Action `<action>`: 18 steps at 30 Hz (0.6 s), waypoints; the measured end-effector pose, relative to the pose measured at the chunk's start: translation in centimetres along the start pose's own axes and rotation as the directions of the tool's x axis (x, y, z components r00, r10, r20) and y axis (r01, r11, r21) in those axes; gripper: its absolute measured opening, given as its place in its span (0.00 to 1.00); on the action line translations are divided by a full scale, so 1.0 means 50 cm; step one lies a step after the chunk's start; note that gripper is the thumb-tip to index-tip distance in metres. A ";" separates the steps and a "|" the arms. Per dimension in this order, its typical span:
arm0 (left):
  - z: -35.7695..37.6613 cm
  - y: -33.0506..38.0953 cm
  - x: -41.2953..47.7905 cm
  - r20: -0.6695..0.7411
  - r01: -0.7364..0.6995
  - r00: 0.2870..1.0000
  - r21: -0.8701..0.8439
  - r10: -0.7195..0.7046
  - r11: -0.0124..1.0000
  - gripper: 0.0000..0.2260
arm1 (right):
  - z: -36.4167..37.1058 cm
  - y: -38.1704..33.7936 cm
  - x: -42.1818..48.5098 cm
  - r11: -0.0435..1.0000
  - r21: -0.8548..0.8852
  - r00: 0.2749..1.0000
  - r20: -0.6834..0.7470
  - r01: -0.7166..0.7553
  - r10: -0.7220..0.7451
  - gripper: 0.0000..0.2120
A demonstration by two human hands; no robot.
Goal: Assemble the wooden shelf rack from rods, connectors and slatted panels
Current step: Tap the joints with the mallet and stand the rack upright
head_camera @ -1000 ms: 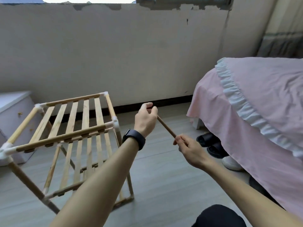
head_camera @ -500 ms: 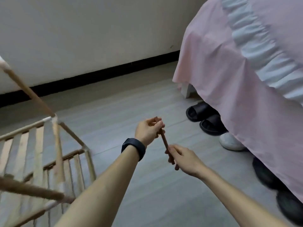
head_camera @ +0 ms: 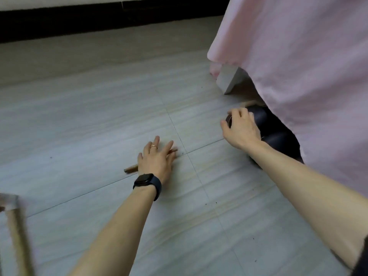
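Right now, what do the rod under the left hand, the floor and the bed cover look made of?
Rod: wood, brown and matt, with a cut end showing. Floor: probably glazed tile in a pale grey streaked print, going by the thin joint lines and soft sheen. Bed cover: pink cloth, matt, hanging in soft folds.

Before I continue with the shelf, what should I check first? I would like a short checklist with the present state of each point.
1. Rod lies on the floor, under the left hand: ok.
2. Left hand grips the rod: not ok, its fingers are straight over it.
3. Right hand is free for the rod: not ok, it is on the black slipper at the bed.
4. Right hand grips something: cannot tell.
5. Rack stands steady: cannot tell, only a blurred corner shows.
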State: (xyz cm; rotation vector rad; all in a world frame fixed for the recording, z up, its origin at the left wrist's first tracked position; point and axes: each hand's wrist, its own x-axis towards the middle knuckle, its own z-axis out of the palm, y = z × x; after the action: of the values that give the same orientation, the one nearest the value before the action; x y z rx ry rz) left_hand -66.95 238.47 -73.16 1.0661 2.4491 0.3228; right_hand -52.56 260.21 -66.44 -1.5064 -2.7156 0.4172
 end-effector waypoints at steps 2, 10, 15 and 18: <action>0.045 -0.017 0.010 0.086 -0.005 0.996 0.116 -0.005 0.993 0.25 | 0.001 0.007 0.076 0.995 -0.069 0.997 0.028 -0.071 0.073 0.24; 0.104 -0.051 0.034 0.043 0.010 0.999 0.165 -0.017 0.986 0.26 | 0.050 0.065 0.248 0.887 -0.301 0.919 0.070 -0.350 0.387 0.35; 0.098 -0.046 0.034 0.068 0.011 0.997 0.167 -0.022 0.986 0.26 | 0.083 0.054 0.266 0.823 -0.372 0.892 -0.037 -0.430 0.450 0.31; 0.096 -0.045 0.032 0.087 0.006 0.996 0.160 -0.021 0.987 0.26 | 0.114 0.009 0.213 0.931 -0.291 0.976 -0.077 -0.219 0.205 0.18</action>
State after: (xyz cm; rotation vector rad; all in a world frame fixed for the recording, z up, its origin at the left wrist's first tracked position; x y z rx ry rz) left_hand -67.00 238.32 -78.68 1.1040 2.4344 0.0739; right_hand -58.68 268.00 -73.33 -1.8651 -2.6838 -0.0331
